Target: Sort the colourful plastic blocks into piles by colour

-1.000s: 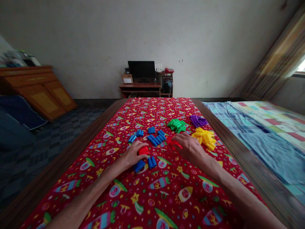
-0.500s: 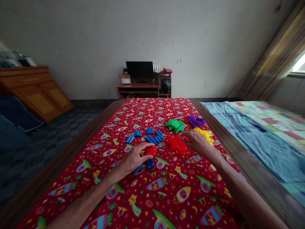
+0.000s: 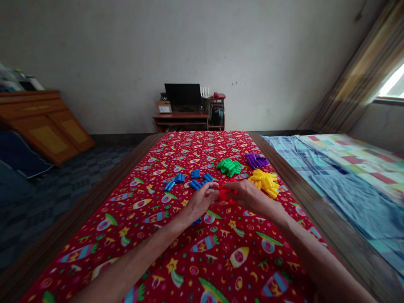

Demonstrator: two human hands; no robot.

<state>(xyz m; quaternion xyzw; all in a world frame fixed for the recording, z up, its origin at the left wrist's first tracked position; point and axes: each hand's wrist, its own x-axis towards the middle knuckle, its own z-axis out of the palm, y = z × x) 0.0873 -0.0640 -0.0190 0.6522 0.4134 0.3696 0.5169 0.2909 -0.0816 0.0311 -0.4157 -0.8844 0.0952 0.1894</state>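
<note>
My left hand (image 3: 202, 201) and my right hand (image 3: 244, 194) meet over a small heap of red plastic pieces (image 3: 224, 193) on the red patterned tablecloth (image 3: 202, 252). Fingers of both hands curl around the red pieces, which are mostly hidden between them. Several blue pieces (image 3: 198, 183) lie scattered just beyond my left hand. A green pile (image 3: 229, 166), a purple pile (image 3: 256, 160) and a yellow pile (image 3: 265, 182) sit beyond and to the right of my right hand.
The table's wooden edge (image 3: 315, 198) runs along the right, with a bed under a checked blanket (image 3: 347, 176) beside it. A desk with a monitor (image 3: 184, 105) stands at the far wall. A wooden cabinet (image 3: 47, 122) is at left.
My left hand carried a red piece to the right, away from the blue pieces. My right hand came back from the yellow pile. Both hands now meet at the red heap.
</note>
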